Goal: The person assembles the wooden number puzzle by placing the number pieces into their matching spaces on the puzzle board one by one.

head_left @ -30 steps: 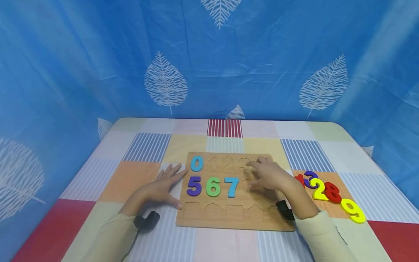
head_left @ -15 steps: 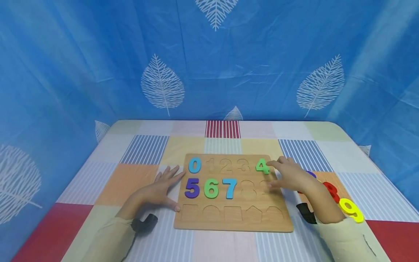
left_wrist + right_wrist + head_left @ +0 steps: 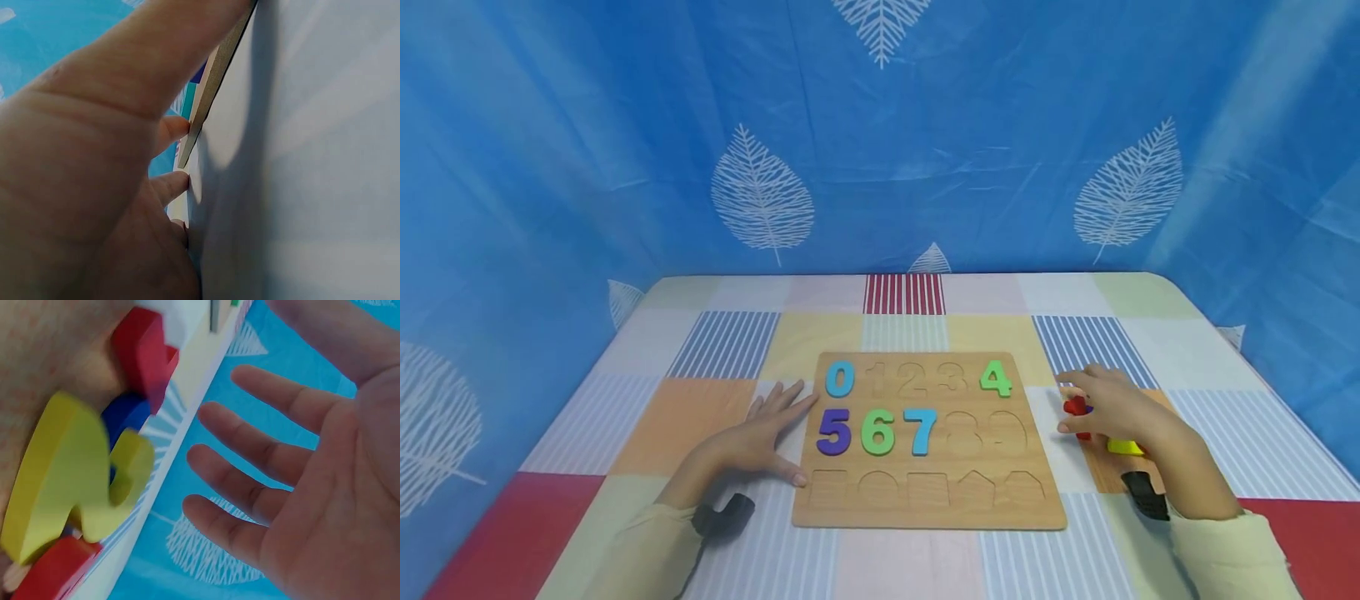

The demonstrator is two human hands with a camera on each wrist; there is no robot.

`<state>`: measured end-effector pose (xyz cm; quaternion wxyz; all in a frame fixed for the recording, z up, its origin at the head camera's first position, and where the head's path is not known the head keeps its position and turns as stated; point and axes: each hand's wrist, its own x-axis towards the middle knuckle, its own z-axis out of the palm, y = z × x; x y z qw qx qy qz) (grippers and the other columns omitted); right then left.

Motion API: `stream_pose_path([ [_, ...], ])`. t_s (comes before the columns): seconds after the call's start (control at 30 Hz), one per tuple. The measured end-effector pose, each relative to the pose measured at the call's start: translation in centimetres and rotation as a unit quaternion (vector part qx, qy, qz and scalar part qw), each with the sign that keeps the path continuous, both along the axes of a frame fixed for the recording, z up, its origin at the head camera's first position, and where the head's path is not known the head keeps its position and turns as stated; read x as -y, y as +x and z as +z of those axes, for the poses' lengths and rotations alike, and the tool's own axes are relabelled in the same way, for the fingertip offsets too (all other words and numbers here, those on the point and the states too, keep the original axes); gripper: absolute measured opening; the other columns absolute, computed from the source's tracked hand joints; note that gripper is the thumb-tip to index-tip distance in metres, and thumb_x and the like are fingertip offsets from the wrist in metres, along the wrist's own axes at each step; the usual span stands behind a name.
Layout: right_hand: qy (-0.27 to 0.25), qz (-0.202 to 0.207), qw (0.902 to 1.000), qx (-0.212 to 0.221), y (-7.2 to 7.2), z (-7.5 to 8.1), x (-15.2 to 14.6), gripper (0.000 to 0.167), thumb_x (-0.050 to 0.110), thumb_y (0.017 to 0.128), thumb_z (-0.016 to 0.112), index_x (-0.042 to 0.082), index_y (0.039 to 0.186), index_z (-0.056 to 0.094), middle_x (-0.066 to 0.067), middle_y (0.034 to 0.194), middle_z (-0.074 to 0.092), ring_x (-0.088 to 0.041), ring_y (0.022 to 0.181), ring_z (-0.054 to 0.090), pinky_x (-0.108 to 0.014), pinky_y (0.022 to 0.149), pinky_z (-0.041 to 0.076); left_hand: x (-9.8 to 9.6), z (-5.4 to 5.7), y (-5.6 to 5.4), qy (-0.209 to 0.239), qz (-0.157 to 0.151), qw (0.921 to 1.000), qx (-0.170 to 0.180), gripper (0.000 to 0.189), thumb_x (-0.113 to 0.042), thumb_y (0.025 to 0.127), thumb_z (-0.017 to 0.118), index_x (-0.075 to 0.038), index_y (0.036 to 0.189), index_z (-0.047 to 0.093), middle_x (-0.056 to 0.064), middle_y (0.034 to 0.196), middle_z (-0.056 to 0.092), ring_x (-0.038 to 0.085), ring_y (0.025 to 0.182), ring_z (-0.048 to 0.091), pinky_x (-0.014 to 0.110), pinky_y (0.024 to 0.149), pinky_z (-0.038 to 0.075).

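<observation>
My left hand (image 3: pixel 748 446) lies at the left edge of the wooden number board (image 3: pixel 925 510), fingers spread, thumb and index fingertip on its rim. In the left wrist view, the board's edge (image 3: pixel 215 81) runs behind the thumb. My right hand (image 3: pixel 1123 408) hovers over the loose number pieces right of the board, fingers apart, holding nothing. Below it show a red 1 (image 3: pixel 1077 417) and a yellow 2 (image 3: pixel 1124 447). In the right wrist view, a blue piece (image 3: pixel 125 415) lies behind the yellow 2 (image 3: pixel 62 475), and a red piece (image 3: pixel 56 569) sits lower.
Set in the board are a blue 0 (image 3: pixel 840 379), green 4 (image 3: pixel 996 378), purple 5 (image 3: pixel 834 432), green 6 (image 3: pixel 877 432) and blue 7 (image 3: pixel 920 431). Other recesses are bare. A patchwork cloth (image 3: pixel 910 567) covers the table; a blue leaf-print curtain (image 3: pixel 985 150) hangs behind.
My right hand has left the green 4, now seen in the board's top right recess, and moved right over the loose pieces. My left hand keeps its place at the board.
</observation>
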<state>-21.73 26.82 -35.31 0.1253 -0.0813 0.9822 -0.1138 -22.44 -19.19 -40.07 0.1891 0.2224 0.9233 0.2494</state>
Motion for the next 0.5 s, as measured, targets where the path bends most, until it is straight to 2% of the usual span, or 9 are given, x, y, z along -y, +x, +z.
stream_pose_path([
  [0.17,0.017,-0.013,0.9987,0.045,-0.2,-0.3,-0.8,0.085,0.046,0.063,0.076,0.002,0.129,0.047,-0.032,0.122,0.041,-0.045,0.1,0.038,-0.06,0.075,0.046,0.3,0.1,0.1,0.001,-0.001,1.0,-0.002,0.111,-0.055,0.058,0.077,-0.016,0.146,0.021,0.014,0.154,0.001,0.041,0.138,-0.011,0.059,0.109,-0.006],
  [0.5,0.045,-0.001,0.9981,0.044,-0.3,-0.9,-1.3,0.082,0.042,0.061,0.079,0.003,0.127,0.049,-0.03,0.121,0.041,-0.045,0.099,0.038,-0.058,0.072,0.048,0.5,0.0,-0.2,0.014,-0.011,0.9998,-0.002,0.11,-0.051,0.06,0.078,-0.014,0.146,0.021,0.015,0.154,0.001,0.042,0.138,-0.012,0.06,0.108,-0.006],
])
